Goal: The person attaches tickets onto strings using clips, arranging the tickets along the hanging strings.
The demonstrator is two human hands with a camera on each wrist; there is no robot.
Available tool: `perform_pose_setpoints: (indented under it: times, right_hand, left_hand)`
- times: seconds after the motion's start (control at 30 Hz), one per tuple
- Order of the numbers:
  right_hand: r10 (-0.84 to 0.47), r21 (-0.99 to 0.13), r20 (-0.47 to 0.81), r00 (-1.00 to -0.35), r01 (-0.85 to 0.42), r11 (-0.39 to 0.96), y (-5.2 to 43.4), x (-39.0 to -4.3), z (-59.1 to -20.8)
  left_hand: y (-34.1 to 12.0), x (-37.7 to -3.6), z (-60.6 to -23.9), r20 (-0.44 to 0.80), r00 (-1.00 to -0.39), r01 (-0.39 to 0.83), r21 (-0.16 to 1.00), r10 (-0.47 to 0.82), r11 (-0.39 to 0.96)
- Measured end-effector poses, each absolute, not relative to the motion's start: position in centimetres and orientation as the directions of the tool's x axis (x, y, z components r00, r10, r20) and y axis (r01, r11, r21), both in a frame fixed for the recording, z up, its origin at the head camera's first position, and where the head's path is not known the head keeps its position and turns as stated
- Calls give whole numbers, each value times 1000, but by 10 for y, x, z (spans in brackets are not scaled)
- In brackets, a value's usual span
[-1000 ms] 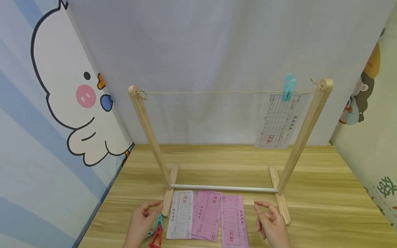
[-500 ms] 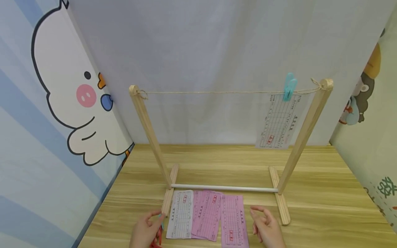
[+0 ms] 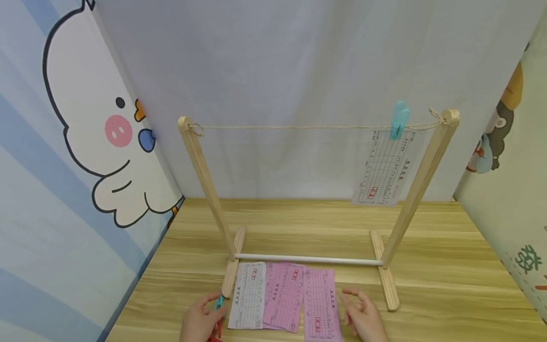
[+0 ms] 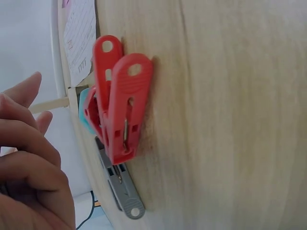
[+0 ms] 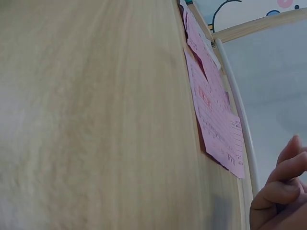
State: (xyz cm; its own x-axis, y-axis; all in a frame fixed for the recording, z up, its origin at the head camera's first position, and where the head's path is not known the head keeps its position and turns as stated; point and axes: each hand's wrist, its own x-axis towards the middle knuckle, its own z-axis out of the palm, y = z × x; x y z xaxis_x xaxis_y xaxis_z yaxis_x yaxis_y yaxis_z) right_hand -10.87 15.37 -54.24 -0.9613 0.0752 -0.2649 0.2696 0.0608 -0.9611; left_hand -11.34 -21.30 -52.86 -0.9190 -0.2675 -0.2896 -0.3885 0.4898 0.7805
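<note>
Both hands loosely curled: left [image 3: 201, 323] touches teal clothespin [image 3: 219, 302]; right [image 3: 363, 319] holds nothing.

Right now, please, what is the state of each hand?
Left hand: fingers at the small teal plastic clothes peg on the table; a firm hold cannot be told.
Right hand: open, loosely curled, holding nothing.

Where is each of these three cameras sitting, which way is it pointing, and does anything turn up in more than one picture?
Head: worn on the head, looking forward and down at the wooden rack, the slips and both hands: left hand, right hand.
Left wrist: low over the table, facing the red clothespin; the left hand's fingers show.
Right wrist: skims the table toward the pink slips; right fingertips show.
Shared: the pink slips and the rack's white bar appear in the head and right wrist views.
</note>
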Motion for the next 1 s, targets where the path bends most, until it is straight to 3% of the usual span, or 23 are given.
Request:
perform_pose_setpoints:
  times: [0.27, 0.6, 1.0]
  right_hand:
    - [16, -952, -302, -953, 303, 51, 150, -113, -555]
    - [10, -941, -333, -943, 333, 51, 145, -115, -562]
    - [-23, -944, -315, -949, 310, 114, 142, -122, -567]
  left_hand:
    - [-215, -113, -536, -299, -920, -391, 749, -254, 535]
    - [-210, -114, -540, -381, -885, -466, 745, -269, 477]
    - [-211, -114, -548, -322, -903, -427, 749, -285, 507]
